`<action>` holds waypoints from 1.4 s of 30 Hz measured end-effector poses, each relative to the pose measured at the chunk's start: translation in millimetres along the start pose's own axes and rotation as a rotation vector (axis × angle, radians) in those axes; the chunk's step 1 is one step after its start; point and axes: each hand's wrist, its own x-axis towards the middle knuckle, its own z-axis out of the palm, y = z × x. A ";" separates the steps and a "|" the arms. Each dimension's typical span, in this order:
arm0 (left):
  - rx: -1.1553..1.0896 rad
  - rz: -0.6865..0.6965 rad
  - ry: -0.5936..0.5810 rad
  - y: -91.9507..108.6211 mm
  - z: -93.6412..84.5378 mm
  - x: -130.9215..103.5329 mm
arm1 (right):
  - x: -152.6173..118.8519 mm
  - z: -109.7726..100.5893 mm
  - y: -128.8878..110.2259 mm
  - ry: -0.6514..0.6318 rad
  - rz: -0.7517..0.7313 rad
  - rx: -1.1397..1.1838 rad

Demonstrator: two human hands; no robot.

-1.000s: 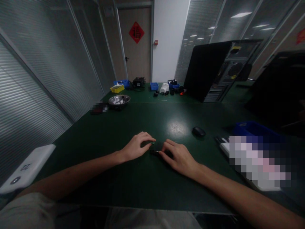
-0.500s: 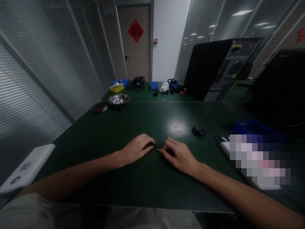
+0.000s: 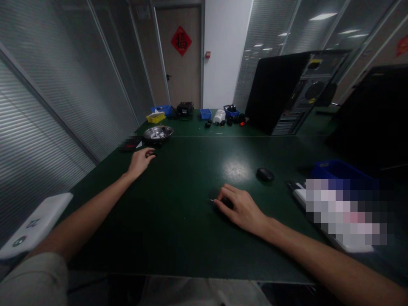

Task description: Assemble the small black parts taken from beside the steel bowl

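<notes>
My right hand (image 3: 239,208) rests on the green table (image 3: 165,238), its thumb and forefinger pinched on a thin, light, wire-like piece (image 3: 211,199) whose short tip sticks out to the left. Further up the table on the left is my left hand (image 3: 140,162), fingers curled toward the thumb. Something small and dark shows at those fingertips, too dim to name. Just beyond that hand stands a round metal bowl (image 3: 158,133) with white and dark bits inside.
A black mouse (image 3: 265,174) lies right of centre, with a blue bin (image 3: 342,170) beyond it. A white case (image 3: 38,223) is at the left edge. Small blue bins (image 3: 205,113) and a yellow bin (image 3: 156,118) line the back. A black computer tower (image 3: 277,91) stands back right.
My left hand has left my right hand's side and moved up and left, close to the metal bowl. My right hand stays put, still pinching the thin piece.
</notes>
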 end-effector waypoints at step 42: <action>0.598 0.094 0.087 -66.1 -15.6 15.6 | -1.1 0.4 2.0 0.004 -0.025 0.002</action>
